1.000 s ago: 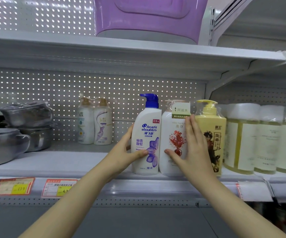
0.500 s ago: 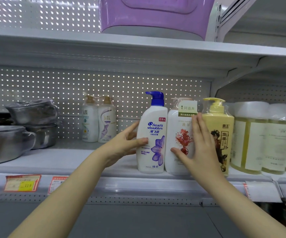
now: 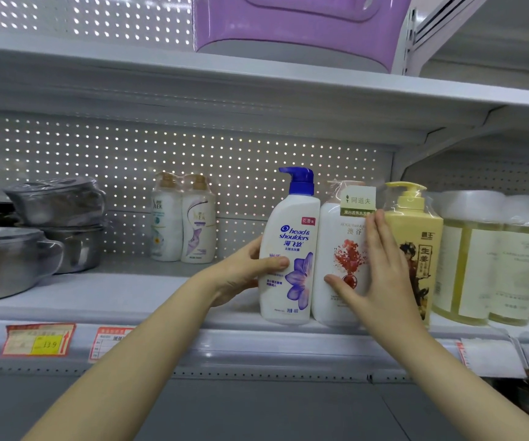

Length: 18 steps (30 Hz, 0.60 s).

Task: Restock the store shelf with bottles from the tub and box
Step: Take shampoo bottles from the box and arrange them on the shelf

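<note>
Blue-capped bottle (image 3: 288, 249) upright at the front edge of the shelf (image 3: 129, 297), touching the white bottle (image 3: 339, 249) on its right. Our left hand (image 3: 244, 272) grips its side, thumb across the label. Our right hand (image 3: 381, 265) presses flat on the white bottle, fingers straight. Yellow bottle (image 3: 416, 237) just beside.

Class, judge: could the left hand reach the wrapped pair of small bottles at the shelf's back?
Probably yes: bare shelf lies between the left hand and the wrapped pair, once it lets go of the Head & Shoulders bottle.
</note>
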Available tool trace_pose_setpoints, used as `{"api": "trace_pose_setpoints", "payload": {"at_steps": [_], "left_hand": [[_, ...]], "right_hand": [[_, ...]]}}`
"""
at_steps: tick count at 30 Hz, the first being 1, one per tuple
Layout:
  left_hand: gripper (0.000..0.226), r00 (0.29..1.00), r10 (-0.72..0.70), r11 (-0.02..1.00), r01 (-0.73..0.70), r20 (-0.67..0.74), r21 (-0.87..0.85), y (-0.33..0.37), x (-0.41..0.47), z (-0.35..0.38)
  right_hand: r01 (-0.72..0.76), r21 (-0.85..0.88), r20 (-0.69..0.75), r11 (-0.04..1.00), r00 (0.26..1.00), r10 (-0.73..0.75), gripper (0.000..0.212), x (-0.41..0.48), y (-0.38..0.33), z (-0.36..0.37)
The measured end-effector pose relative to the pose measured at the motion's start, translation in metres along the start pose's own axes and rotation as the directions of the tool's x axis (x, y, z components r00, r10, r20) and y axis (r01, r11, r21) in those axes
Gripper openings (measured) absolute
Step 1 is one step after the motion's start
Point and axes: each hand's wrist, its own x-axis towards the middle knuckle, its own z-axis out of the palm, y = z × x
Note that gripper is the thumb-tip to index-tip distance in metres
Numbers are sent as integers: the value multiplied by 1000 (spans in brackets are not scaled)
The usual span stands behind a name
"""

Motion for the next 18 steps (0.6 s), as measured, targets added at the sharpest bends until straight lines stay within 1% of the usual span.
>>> {"api": "trace_pose_setpoints", "payload": {"at_steps": [3, 6, 8, 13, 18], "left_hand": [[81, 1000, -23, 1000, 23, -13, -21, -2, 3, -3], [97, 999, -53, 997, 53, -3, -61, -8, 8, -3], [98, 999, -45, 998, 45, -6, -53, -10, 9, 0], [100, 997, -1, 1000, 2, -72, 7, -11, 9, 4], [103, 997, 4, 1000, -2, -75, 30, -13, 11, 4]], "right_hand": [[-7, -2, 3, 1000, 1000, 7, 104, 0, -1, 0], [8, -3, 1, 1000, 1000, -8, 104, 0, -3, -1], [22, -11, -8, 1000, 1000, -23, 104, 0, -4, -1], [22, -33, -46, 999, 999, -24, 104, 0, -3, 3], [11, -29, -19, 1000, 1000, -11, 105, 1, -1, 4]]}}
